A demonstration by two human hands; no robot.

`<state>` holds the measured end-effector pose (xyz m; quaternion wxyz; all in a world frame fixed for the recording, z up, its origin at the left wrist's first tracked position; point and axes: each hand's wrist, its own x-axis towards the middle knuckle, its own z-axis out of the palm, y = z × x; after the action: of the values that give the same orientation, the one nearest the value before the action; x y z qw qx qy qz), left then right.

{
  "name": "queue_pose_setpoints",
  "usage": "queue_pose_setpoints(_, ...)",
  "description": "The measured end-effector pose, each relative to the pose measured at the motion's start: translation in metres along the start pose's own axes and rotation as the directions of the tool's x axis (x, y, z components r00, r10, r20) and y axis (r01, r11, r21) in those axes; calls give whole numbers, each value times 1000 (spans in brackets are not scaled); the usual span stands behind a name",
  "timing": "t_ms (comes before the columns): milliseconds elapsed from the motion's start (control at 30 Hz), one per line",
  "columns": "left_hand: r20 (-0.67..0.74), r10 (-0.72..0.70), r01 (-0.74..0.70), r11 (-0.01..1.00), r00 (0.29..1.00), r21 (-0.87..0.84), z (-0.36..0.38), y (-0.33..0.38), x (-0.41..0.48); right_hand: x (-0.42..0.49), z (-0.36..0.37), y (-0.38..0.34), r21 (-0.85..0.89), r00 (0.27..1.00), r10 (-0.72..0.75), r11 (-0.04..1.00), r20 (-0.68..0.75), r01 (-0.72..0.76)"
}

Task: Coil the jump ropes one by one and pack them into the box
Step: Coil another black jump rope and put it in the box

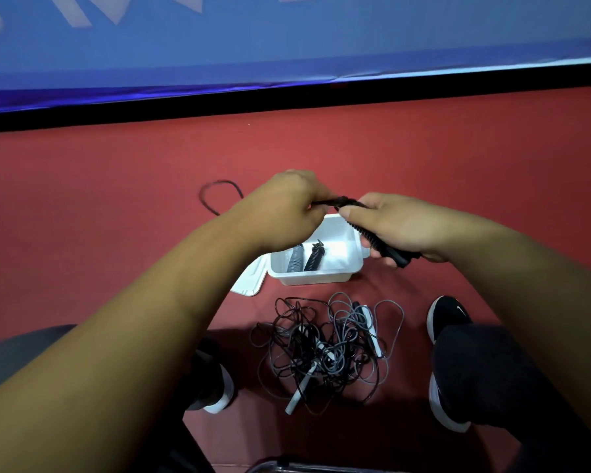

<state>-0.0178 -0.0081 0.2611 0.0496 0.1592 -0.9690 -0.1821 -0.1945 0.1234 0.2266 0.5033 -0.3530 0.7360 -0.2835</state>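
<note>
over the white box (314,276), the right hand (400,227) curls round the half-wound black jump rope (372,238) while the left hand (287,213) pinches its loose cord. it looks light, springy and slick, so best gripped at the stiff handles. two coils sit in the box, and the tangled pile (325,346) lies by the feet.

One box, two ropes packed, one in hand, a heap uncounted.

One white box (316,278) with one lid (249,281) at its left. Inside are two coils: one grey coil (294,259), one black coil (313,257). Two hands, left hand (284,209) and right hand (400,227), share one more black rope (372,238). The near tangle (325,346) shows at least three white handles (372,331); its ropes can't be counted.
</note>
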Motion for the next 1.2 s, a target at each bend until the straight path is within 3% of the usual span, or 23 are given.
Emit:
queue_pose_setpoints(133, 119, -122, 124, 992, 985, -18, 0, -8, -3, -4, 3, -3, 100, 999, -47, 994, -21, 49)
queue_pose_setpoints(300, 109, -335, 347, 929, 936, -130, 2, -8, -2, -10, 19, -13, 295, 999, -46, 954, 4, 43)
queue_pose_setpoints(400, 101, -392, 403, 906, 914, -132, 7, -9, -4, -12, 24, -19, 448, 998, -46, 894, 42, 23)
queue_pose_setpoints(533, 96, -343, 357, 906, 934, -228, 11, -4, -10, -11, 25, -23, 557, 997, -49, 831, 60, 7)
queue_pose_setpoints(767, 51, -281, 273, 953, 958, 128, 6, -5, -16, -12, 26, -20, 517, 996, -53, 856, 74, 7)
queue_pose_setpoints(867, 38, -218, 209, 962, 975, 176, 11, -4, -14, -15, 25, -19, 486, 995, -78, 873, 69, 35)
queue_pose_setpoints(933, 76, -166, 156, 980, 983, 128, 13, -4, -13, -16, 24, -19, 479, 995, -78, 877, 55, 43)
queue_pose_setpoints(1000, 120, -166, 175, 982, 979, -74, 12, 0, -15, -15, 23, -18, 487, 998, -64, 872, 29, 42)
queue_pose_setpoints(1100, 97, -263, 280, 866, 960, -415, 10, 2, -14, -13, 19, -17, 514, 999, -50, 856, -5, 46)
queue_pose_setpoints(1200, 113, -288, 305, 807, 951, -505, 8, -4, -10, -13, 15, -17, 517, 996, -73, 855, 48, 38)
